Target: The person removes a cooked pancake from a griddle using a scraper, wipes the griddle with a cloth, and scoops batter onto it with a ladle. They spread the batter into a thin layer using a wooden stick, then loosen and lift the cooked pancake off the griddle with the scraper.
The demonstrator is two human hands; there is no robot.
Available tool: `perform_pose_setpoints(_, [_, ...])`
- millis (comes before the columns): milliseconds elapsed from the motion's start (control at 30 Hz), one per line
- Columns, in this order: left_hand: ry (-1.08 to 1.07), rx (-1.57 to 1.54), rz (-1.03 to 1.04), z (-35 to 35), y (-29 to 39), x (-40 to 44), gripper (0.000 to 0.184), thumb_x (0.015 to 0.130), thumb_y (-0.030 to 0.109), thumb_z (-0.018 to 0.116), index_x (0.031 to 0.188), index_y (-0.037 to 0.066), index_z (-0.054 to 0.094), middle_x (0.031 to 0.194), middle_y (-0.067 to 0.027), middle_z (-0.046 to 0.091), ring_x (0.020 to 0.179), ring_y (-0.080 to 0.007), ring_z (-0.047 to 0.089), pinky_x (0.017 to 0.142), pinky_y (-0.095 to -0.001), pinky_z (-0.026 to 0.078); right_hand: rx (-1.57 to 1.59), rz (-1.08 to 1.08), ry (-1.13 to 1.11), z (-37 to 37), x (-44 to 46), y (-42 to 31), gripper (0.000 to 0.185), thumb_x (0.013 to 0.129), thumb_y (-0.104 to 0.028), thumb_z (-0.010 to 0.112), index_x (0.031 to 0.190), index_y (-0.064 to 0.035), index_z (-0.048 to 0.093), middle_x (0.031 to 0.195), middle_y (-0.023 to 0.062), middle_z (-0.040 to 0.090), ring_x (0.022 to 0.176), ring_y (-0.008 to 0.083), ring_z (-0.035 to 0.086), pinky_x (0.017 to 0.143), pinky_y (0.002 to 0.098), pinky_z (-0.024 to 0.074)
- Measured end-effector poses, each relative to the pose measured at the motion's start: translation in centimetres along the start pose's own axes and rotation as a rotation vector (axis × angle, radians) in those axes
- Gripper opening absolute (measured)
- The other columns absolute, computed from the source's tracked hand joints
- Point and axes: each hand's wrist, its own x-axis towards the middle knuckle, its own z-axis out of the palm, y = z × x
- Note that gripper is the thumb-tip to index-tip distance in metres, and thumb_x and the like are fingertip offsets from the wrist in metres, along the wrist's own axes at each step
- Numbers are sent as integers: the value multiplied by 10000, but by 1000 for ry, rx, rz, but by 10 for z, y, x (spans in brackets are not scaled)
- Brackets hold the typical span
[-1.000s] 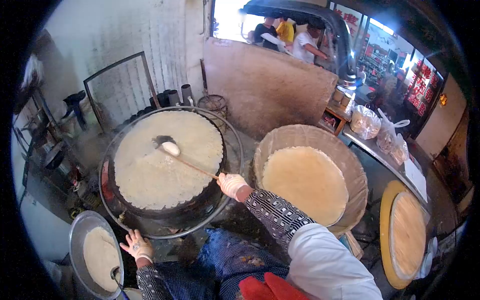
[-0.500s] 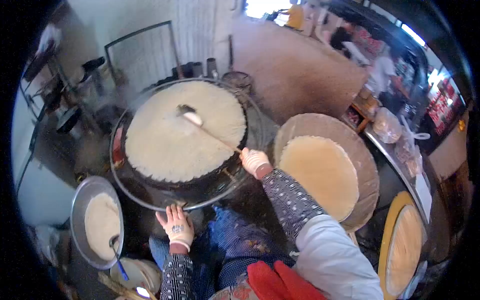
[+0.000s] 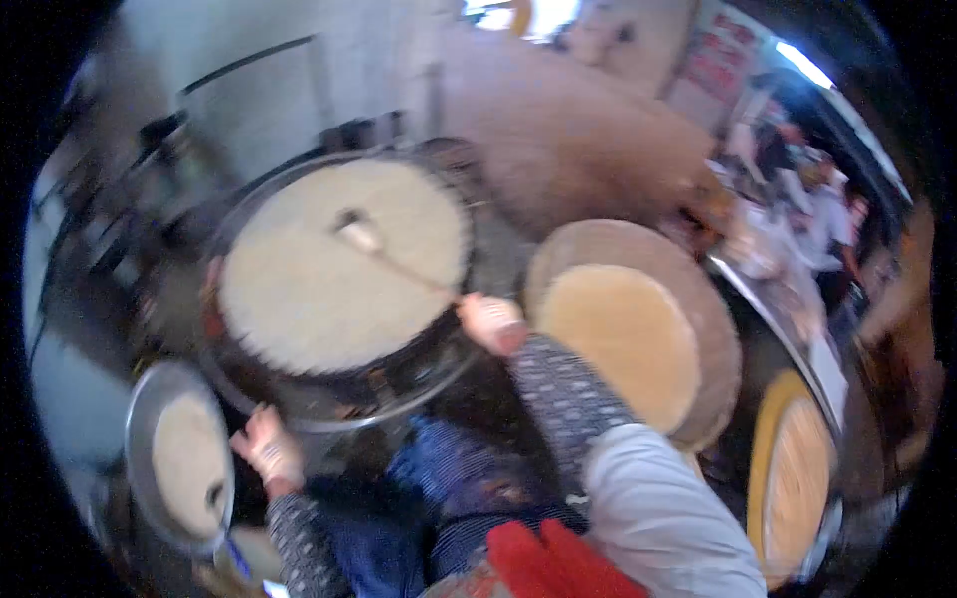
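My right hand (image 3: 490, 322) is wrapped round the long thin handle of a ladle (image 3: 361, 235). The ladle's head rests on the pale batter sheet (image 3: 319, 284) that covers a large round griddle (image 3: 339, 384). My left hand (image 3: 269, 447) is blurred, its fingers extended and holding nothing. It is between the griddle's front rim and a metal bowl (image 3: 137, 458) of pale batter; whether it touches either rim, I cannot tell. A second ladle (image 3: 236, 554) with a blue handle leans in that bowl.
Right of the griddle is a wide basket (image 3: 720, 369) holding a round tan sheet. A yellow-rimmed round tray (image 3: 763, 468) with a stack of flat rounds stands at lower right. Plastic bags lie on a metal-edged counter (image 3: 797, 349); other people are behind it.
My left hand has left the griddle's front rim and moved left toward the metal bowl. My right hand keeps the ladle, its head still on the batter. The camera view has shifted.
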Motion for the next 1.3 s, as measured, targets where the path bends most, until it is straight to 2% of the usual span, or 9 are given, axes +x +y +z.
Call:
perform_pose_setpoints(133, [-342, 130, -207, -51, -8, 28, 567, 890, 224, 560, 1427, 113, 415, 1567, -75, 287, 1411, -274, 300, 1112, -605, 180, 94, 19, -6, -22, 11, -49, 272, 926, -220, 440, 863, -11, 603, 726, 186, 660, 711, 357, 663, 640, 457, 530])
perform_pose_setpoints(267, [86, -94, 227, -13, 28, -11, 479, 902, 223, 549, 1347, 57, 485, 1412, -125, 484, 1351, -296, 387, 1158, -579, 113, 52, 103, -23, -9, 9, -36, 225, 918, -220, 489, 931, -19, 590, 813, 181, 692, 783, 354, 687, 686, 474, 541])
perform_pose_setpoints(333, [-60, -129, 345, -35, 72, -24, 469, 907, 261, 529, 1317, 34, 507, 1380, -133, 511, 1347, -303, 396, 1169, -581, 89, 15, 131, -49, -13, 28, -48, 213, 896, -204, 522, 958, -17, 601, 833, 171, 699, 792, 348, 691, 690, 472, 543])
perform_pose_setpoints(600, [-260, 39, 165, -60, 81, -46, 673, 838, 272, 600, 1433, 37, 390, 1509, -103, 379, 1435, -262, 274, 1172, -589, 45, 18, 161, -168, -13, 32, -56, 332, 973, -302, 441, 1026, -25, 616, 848, 169, 705, 818, 347, 690, 700, 460, 532])
perform_pose_setpoints(867, [-22, 89, 145, -15, 1, -24, 608, 850, 234, 584, 1403, 49, 413, 1492, -128, 400, 1403, -291, 329, 1166, -583, 77, -72, 32, -103, -13, 40, -55, 256, 900, -174, 497, 1066, 3, 581, 836, 142, 709, 809, 308, 704, 667, 439, 545])
perform_pose_setpoints(1033, [130, -145, 277, -37, 18, -8, 638, 688, 159, 738, 1267, 36, 500, 1448, -204, 403, 1353, -376, 354, 1145, -569, 145, -20, -20, -158, -11, 41, -71, 282, 950, -258, 450, 948, -15, 592, 832, 175, 700, 790, 327, 692, 621, 449, 527])
perform_pose_setpoints(1133, [-110, -295, 405, -37, 57, 6, 505, 716, 256, 721, 1162, 58, 592, 1232, -187, 562, 1216, -366, 473, 1113, -546, 214, -19, -84, 98, 0, 42, -66, 240, 915, -210, 466, 885, 8, 562, 730, 189, 676, 698, 357, 675, 636, 487, 530])
perform_pose_setpoints(1200, [-108, -179, 421, 11, 54, 16, 408, 769, 409, 699, 1035, 102, 666, 1058, -152, 671, 1127, -336, 555, 1121, -553, 182, 47, -11, 17, 8, 56, -83, 240, 931, -216, 462, 899, -2, 565, 727, 186, 665, 680, 368, 663, 616, 491, 517])
perform_pose_setpoints(1300, [-411, -102, 273, -1, 20, 47, 520, 733, 385, 732, 1164, 110, 638, 1127, -129, 661, 1163, -338, 548, 1132, -520, 201, 135, 48, -209, -29, 53, -138, 289, 981, -248, 421, 960, 3, 563, 815, 225, 676, 795, 411, 668, 695, 528, 515])
